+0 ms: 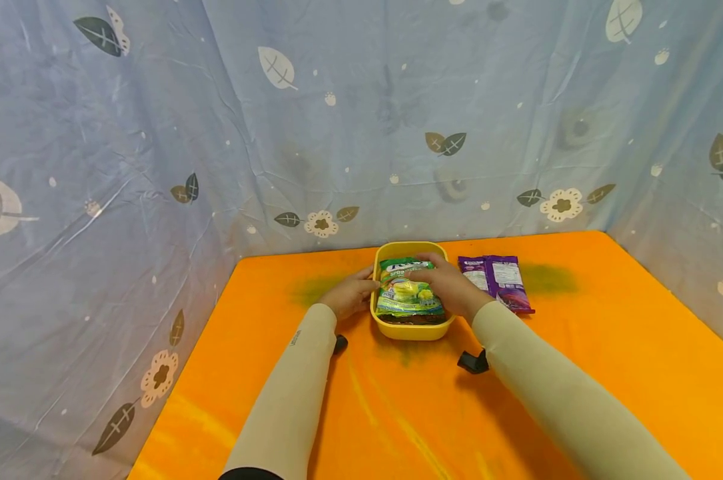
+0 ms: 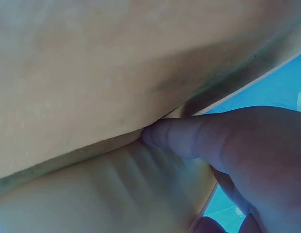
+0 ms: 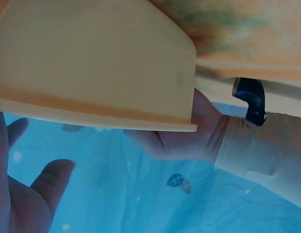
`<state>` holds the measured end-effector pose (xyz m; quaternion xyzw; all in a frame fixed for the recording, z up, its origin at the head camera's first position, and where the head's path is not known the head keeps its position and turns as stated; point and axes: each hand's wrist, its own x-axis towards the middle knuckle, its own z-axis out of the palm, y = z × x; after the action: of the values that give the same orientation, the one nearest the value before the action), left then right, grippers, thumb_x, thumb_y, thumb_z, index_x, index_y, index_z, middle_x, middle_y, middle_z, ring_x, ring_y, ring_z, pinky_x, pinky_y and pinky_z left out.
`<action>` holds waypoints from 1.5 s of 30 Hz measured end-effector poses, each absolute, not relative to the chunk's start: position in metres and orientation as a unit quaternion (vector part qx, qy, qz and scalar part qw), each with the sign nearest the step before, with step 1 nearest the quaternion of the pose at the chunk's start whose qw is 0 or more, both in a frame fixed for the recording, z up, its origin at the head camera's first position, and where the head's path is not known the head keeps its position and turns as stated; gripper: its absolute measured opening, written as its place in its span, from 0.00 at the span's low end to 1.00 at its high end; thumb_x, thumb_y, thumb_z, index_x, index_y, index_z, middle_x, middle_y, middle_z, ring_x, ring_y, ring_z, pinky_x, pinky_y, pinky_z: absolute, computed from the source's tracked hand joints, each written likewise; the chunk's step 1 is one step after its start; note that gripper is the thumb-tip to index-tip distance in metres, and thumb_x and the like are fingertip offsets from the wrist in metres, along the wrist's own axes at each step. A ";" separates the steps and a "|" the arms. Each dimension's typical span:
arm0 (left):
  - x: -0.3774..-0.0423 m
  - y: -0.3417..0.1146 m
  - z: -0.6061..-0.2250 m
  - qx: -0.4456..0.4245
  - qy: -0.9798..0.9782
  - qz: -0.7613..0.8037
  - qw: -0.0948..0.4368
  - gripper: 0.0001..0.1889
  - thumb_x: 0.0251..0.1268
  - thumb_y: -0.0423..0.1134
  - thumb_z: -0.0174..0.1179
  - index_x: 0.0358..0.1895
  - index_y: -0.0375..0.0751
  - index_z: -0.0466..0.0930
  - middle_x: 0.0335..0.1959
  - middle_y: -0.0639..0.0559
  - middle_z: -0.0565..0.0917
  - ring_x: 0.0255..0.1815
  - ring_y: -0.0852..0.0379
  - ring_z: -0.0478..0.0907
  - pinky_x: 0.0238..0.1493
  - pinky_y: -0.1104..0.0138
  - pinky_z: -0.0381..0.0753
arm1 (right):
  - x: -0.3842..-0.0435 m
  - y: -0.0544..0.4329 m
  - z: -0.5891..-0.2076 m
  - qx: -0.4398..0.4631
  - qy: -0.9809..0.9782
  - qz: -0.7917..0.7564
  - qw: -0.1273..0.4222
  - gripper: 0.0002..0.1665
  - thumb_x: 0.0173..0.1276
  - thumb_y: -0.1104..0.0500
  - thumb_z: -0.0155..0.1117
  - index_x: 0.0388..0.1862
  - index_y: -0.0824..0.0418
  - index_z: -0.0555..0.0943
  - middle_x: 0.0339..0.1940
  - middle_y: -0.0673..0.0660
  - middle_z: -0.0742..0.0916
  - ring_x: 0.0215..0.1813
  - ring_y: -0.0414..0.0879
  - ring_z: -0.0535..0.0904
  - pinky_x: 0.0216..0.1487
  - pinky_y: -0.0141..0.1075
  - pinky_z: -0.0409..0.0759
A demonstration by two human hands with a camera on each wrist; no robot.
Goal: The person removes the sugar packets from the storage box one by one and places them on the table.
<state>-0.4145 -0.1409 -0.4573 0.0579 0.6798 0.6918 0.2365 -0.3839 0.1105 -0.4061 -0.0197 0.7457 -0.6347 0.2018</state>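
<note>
A yellow plastic tub [image 1: 412, 333] stands toward the back of the orange table. Inside lies a shiny green packet [image 1: 406, 303] with yellow pictures, above something dark brown at the near end. My left hand [image 1: 352, 293] holds the tub's left side, its thumb at the rim; the left wrist view shows this thumb [image 2: 203, 138] against the plastic. Reaching over the right rim, my right hand [image 1: 451, 283] has its fingers extended across the packet. In the right wrist view, the right thumb [image 3: 53, 182] stands apart from the tub wall [image 3: 97, 63].
Right of the tub lie purple packets [image 1: 508, 283] side by side. A black piece [image 1: 474, 362] shows beneath the right forearm, and another [image 1: 340, 345] beside the left one. Patterned blue-grey curtains [image 1: 361, 133] surround the orange table [image 1: 385, 407].
</note>
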 end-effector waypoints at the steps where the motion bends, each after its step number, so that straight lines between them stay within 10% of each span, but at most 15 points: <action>1: -0.414 -0.141 -0.457 0.059 0.680 0.692 0.236 0.38 0.86 0.36 0.54 0.91 0.53 0.51 0.81 0.40 0.70 0.79 0.42 0.69 0.76 0.47 0.70 | -0.384 0.111 -0.407 -0.025 0.748 -0.632 0.202 0.46 0.84 0.48 0.65 0.91 0.48 0.55 0.82 0.66 0.64 0.72 0.64 0.73 0.71 0.59 0.76; 7: -0.415 -0.143 -0.455 0.068 0.677 0.694 0.236 0.38 0.86 0.36 0.54 0.91 0.52 0.50 0.81 0.40 0.70 0.79 0.42 0.69 0.76 0.47 0.71 | -0.386 0.112 -0.408 -0.061 0.755 -0.617 0.212 0.45 0.83 0.52 0.66 0.91 0.49 0.57 0.85 0.65 0.61 0.81 0.68 0.61 0.78 0.64 0.64; 19: -0.415 -0.144 -0.453 0.063 0.675 0.698 0.231 0.38 0.85 0.35 0.54 0.91 0.52 0.51 0.81 0.41 0.70 0.78 0.45 0.70 0.76 0.47 0.71 | -0.389 0.115 -0.410 -0.095 0.763 -0.601 0.217 0.39 0.84 0.63 0.61 0.88 0.45 0.63 0.76 0.66 0.69 0.63 0.62 0.78 0.61 0.48 0.85; 45: -0.414 -0.142 -0.455 0.053 0.670 0.701 0.240 0.38 0.85 0.36 0.56 0.91 0.53 0.52 0.81 0.42 0.70 0.78 0.46 0.71 0.74 0.48 0.73 | -0.384 0.118 -0.419 -0.096 0.768 -0.604 0.190 0.36 0.85 0.61 0.62 0.86 0.43 0.67 0.75 0.65 0.71 0.62 0.60 0.79 0.64 0.49 0.83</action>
<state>-0.4145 -0.1416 -0.4555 0.0528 0.6699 0.7006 0.2401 -0.3844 0.1176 -0.4193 -0.0963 0.7681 -0.6039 0.1897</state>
